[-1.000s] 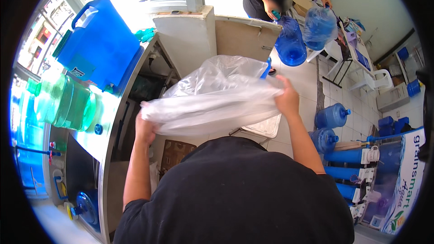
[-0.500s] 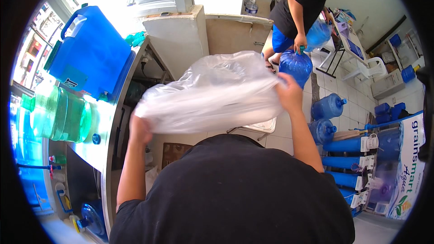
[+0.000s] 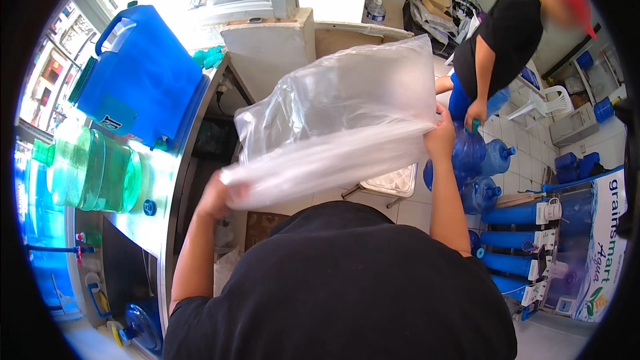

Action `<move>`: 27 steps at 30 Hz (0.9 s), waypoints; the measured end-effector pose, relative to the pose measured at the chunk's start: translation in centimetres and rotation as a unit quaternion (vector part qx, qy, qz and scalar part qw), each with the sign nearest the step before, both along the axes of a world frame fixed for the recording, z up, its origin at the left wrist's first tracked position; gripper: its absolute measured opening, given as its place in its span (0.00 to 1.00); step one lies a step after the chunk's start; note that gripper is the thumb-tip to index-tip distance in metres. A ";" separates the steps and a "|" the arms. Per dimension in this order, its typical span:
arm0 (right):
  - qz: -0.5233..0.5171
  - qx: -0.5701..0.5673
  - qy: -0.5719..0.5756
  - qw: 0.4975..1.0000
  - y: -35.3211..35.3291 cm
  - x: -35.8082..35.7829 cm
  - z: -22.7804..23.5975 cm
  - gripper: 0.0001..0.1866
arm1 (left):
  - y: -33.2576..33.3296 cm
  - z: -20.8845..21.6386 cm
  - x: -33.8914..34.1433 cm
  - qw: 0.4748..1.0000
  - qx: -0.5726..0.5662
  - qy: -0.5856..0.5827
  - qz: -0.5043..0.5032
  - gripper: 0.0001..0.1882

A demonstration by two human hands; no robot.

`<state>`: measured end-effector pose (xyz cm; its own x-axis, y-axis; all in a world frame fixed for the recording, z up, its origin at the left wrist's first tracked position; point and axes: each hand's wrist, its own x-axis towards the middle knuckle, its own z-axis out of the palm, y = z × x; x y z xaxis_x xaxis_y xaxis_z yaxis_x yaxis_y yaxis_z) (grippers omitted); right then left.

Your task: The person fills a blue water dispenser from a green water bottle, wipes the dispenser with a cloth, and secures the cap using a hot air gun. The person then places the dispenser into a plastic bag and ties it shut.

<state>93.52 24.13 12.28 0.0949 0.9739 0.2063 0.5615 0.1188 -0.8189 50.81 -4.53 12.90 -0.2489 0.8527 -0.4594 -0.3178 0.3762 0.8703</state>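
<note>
A large clear plastic bag [image 3: 347, 100] is stretched out in front of my chest, held up in the air. My left hand [image 3: 217, 197] is closed on its near left corner, slightly smeared by motion. At the right edge, my right hand [image 3: 440, 135] grips the bag with the fingers behind the film. The bag's near edge is folded or doubled over, and its far part stands up and billows. Through the film, things behind it show only faintly.
On the left counter stand a blue water container [image 3: 143, 73] and a green jug [image 3: 100, 170]. A white stool [image 3: 390, 183] is beyond the bag. At right, a person [image 3: 507, 40] in a red cap holds a blue bottle [image 3: 469, 150], near other bottles [image 3: 497, 157] and blue filter tubes [image 3: 510, 213].
The bag has opened out higher and tilted up to the right. My right hand has shifted a little right. The other person has come nearer on the right with the blue bottle.
</note>
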 end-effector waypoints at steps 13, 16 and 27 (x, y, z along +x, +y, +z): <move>0.081 -0.074 -0.068 0.992 -4.5 -3.3 -1.1 0.38 | 1.3 -3.6 -5.5 0.957 0.160 -0.178 0.166 0.17; 0.017 -0.030 0.198 0.980 -3.2 -3.6 -0.2 0.38 | -0.4 -4.6 -5.4 0.949 -0.008 0.259 -0.181 0.05; 0.218 -0.246 0.314 0.891 -5.6 -3.3 -0.8 0.35 | 6.0 -5.1 -9.7 0.960 0.128 -0.222 0.113 0.26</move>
